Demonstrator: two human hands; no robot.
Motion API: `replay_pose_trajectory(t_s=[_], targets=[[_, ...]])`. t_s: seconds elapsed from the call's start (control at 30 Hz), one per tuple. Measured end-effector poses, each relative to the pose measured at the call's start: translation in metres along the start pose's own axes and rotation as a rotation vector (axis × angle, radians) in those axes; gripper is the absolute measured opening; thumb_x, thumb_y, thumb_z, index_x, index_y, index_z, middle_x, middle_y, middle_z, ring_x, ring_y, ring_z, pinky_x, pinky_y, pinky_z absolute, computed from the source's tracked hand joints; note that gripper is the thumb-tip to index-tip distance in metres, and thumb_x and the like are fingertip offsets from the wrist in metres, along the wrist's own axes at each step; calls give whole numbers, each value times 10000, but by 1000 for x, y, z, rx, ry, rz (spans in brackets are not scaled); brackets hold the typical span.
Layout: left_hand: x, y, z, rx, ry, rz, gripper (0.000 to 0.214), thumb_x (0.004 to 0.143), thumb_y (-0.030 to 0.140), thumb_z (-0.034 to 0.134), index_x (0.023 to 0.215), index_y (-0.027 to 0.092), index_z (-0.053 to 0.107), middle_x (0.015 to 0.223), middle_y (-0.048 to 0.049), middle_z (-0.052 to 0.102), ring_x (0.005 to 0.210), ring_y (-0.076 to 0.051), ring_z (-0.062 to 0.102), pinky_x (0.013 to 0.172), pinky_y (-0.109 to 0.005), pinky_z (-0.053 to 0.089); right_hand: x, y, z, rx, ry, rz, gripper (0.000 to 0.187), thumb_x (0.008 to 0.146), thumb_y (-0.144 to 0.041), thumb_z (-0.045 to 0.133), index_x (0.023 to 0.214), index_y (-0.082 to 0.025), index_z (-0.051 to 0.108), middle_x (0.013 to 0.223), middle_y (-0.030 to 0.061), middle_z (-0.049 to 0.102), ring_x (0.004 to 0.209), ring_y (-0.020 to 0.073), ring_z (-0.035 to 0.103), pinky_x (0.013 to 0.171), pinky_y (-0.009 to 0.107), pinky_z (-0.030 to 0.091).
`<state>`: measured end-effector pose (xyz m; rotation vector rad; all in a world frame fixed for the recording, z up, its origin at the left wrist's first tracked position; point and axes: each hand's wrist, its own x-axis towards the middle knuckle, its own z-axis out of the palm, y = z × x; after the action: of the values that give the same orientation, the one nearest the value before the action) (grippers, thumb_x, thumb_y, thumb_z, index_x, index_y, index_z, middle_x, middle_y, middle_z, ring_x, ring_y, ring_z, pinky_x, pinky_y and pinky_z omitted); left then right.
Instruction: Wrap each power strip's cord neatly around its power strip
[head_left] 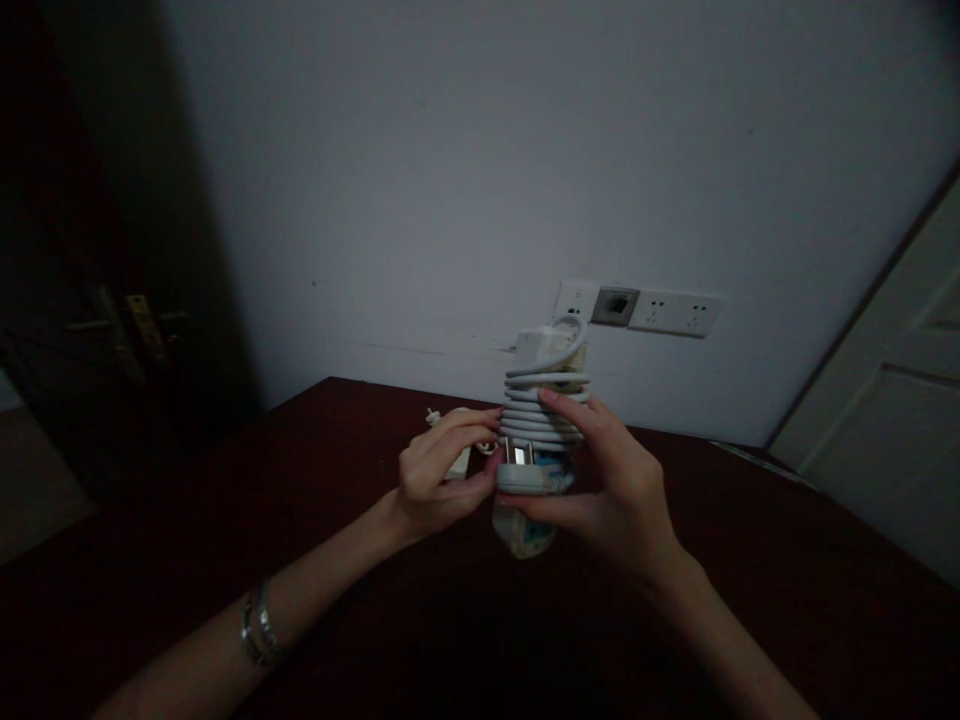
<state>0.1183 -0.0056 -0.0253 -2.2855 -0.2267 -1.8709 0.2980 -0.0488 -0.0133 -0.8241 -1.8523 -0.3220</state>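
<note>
Head view, dim light. Dark wood bench runs up to a white wall. The wall socket strip sits just above the bench's far edge, right behind the held item. Dark door with a metal handle off the left edge, white panel door off the right. A small white object lies on the bench near the far edge, partly hidden behind the left fingers; can't tell what it is. Nothing stands between the camera and the hands.

Held item is a white block standing upright, with a white cable wound round it in tight stacked turns, plus one loose loop at the top. Printed label low on the block, too blurred to read. The two-pin plug lies against the front, just under the coils, pins pointing up. The whole thing sits over mid-bench, toward the far edge; can't tell if its base touches the surface.

Left hand comes in from the left, fingertips pinched at the plug and the lowest turns. Bracelets on that wrist. Right hand is wrapped round the block from the right, fingers across the coils, thumb under the plug.
</note>
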Motion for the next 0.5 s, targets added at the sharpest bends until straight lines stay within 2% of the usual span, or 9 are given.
replay_pose_trajectory(t_s=[0.07,0.13,0.23,0.3,0.4,0.5], targets=[[-3,0,5,-98,29,-78,207,747,138,609,953,147,598,960,-109,658,929,-210,639,796,-363,552,-1,1,-1,-37,32,-18,817,605,-453,780,1327,-308,426,1239,112,527,1088,294,567,855,420,521],[-8,-2,8,-279,9,-191,249,781,214,577,1020,148,582,1024,-132,621,1001,-234,606,850,-403,528,-2,2,-2,-79,66,-43,813,609,-443,781,1331,-325,428,1268,107,510,1063,286,585,830,404,535],[-12,-8,7,-560,-56,-385,441,808,346,563,1206,173,487,1150,-155,559,1104,-254,553,908,-409,502,-3,5,-1,-110,91,-66,814,615,-425,782,1340,-346,421,1307,95,487,1078,291,580,831,405,540],[-12,-14,4,-659,-110,-448,628,761,410,634,1307,201,407,1236,-162,521,1150,-267,525,930,-407,490,-3,6,0,-102,106,-65,818,619,-418,782,1347,-347,415,1307,90,492,1095,297,571,851,420,533],[-7,-21,0,-702,-217,-476,851,620,445,764,1352,217,395,1380,-174,408,1216,-312,466,957,-436,467,-4,6,3,-91,118,-70,819,616,-432,780,1346,-332,423,1303,96,499,1098,301,568,868,434,526],[-2,-22,-2,-706,-272,-498,948,526,403,826,1358,216,412,1409,-183,381,1229,-335,451,952,-465,465,-5,5,5,-95,103,-78,814,621,-446,773,1346,-330,423,1268,97,524,1100,304,564,874,443,524]])
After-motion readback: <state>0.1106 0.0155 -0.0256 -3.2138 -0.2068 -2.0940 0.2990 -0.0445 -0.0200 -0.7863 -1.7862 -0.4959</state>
